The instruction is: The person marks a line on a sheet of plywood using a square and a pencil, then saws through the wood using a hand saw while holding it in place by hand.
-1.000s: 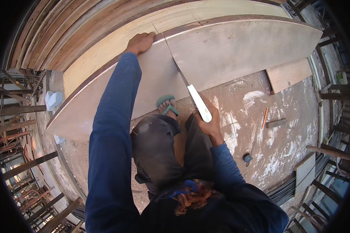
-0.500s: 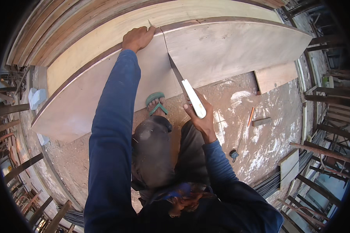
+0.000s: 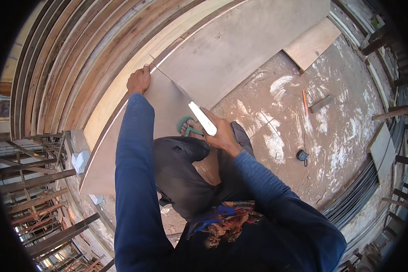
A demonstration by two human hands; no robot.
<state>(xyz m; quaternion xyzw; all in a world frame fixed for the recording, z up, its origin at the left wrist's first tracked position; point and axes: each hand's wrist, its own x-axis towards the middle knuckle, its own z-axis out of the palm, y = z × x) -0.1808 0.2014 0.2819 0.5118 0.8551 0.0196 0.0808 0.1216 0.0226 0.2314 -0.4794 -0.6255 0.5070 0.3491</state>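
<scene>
My right hand is closed round the white handle of a handsaw. The saw's dark blade runs up and left into a cut in a large pale plywood panel. A thin tip shows beyond the panel's dark upper edge. My left hand grips that edge just left of the cut, fingers bent over it. Part of the blade is hidden by the panel. Below the panel, near the saw handle, is my foot in a green flip-flop.
Long curved boards are stacked beyond the panel. On the dusty floor at right lie an orange pencil-like stick, a wood block and a dark tape measure. A plywood offcut and black rods lie farther right.
The view has turned, so the panel now slants more steeply. The saw handle has come closer to the panel's upper edge and my left hand. Both hands keep their grip.
</scene>
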